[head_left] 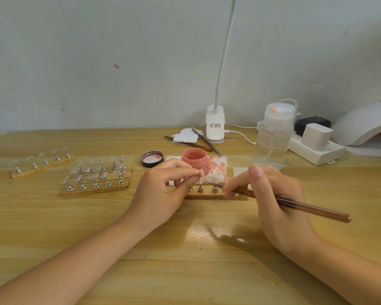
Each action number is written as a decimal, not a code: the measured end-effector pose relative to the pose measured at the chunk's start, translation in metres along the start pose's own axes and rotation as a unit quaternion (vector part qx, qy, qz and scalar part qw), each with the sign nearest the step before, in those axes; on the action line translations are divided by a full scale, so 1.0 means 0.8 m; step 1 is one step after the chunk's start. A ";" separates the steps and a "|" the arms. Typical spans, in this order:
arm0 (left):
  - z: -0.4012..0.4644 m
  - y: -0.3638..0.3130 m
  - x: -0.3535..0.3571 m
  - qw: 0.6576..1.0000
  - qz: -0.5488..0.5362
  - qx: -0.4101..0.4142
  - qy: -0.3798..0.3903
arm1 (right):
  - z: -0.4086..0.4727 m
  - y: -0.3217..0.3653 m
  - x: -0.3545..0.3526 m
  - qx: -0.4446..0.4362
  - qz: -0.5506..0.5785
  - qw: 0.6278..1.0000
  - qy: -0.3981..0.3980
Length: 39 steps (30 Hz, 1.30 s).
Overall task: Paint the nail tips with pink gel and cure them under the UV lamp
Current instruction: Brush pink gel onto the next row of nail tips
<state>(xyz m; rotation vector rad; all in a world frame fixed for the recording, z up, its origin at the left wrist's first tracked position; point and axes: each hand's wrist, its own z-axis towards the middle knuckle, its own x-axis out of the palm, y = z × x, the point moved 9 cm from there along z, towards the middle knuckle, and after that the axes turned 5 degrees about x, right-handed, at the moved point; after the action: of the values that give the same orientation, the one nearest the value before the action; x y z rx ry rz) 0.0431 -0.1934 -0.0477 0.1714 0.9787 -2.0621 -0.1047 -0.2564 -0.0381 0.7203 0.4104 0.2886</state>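
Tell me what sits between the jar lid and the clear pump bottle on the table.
In the head view, the open pink gel jar stands between the lid and the pump bottle, on a pink-stained paper towel.

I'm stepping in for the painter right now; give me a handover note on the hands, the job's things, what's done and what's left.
Left hand: pinches a nail tip on its stand, lifted in front of the gel jar.
Right hand: grips the brush, bristle end near the tip.
Jar open, lid beside it. Front holder strip lies under the hands. Two groups of clear tips wait at left. UV lamp at far right.
Done: no clearly finished tips in view.
Left: paint the tips, then cure.
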 end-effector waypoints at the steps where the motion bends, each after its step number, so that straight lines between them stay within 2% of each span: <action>1: 0.000 -0.001 0.000 1.000 0.000 0.002 0.000 | 0.001 0.000 0.000 0.004 0.001 1.000 0.001; 5: 0.001 -0.001 0.000 1.000 0.002 0.005 0.001 | 0.001 -0.004 0.007 0.026 -0.013 0.999 0.019; 15: 0.001 -0.003 -0.010 1.000 0.001 -0.001 -0.028 | -0.001 -0.009 -0.006 0.041 0.063 0.997 -0.026; 24: 0.000 -0.004 -0.009 1.000 -0.004 0.009 -0.028 | -0.003 -0.007 0.012 0.038 0.023 0.998 0.040; 30: 0.000 -0.001 -0.011 0.999 0.002 0.004 -0.036 | -0.002 -0.005 0.005 0.040 0.010 0.999 0.017; 35: 0.000 0.001 -0.011 0.999 0.006 -0.002 -0.036 | -0.005 0.001 0.015 0.024 -0.007 0.998 0.055; 39: 0.000 0.004 -0.009 0.999 -0.010 -0.026 -0.024 | -0.005 0.006 0.003 0.001 0.045 0.999 0.015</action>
<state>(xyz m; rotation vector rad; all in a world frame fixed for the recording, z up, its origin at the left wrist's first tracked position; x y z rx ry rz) 0.0505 -0.1901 -0.0465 0.0842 1.0080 -2.0466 -0.1051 -0.2500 -0.0379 0.7375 0.4072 0.3846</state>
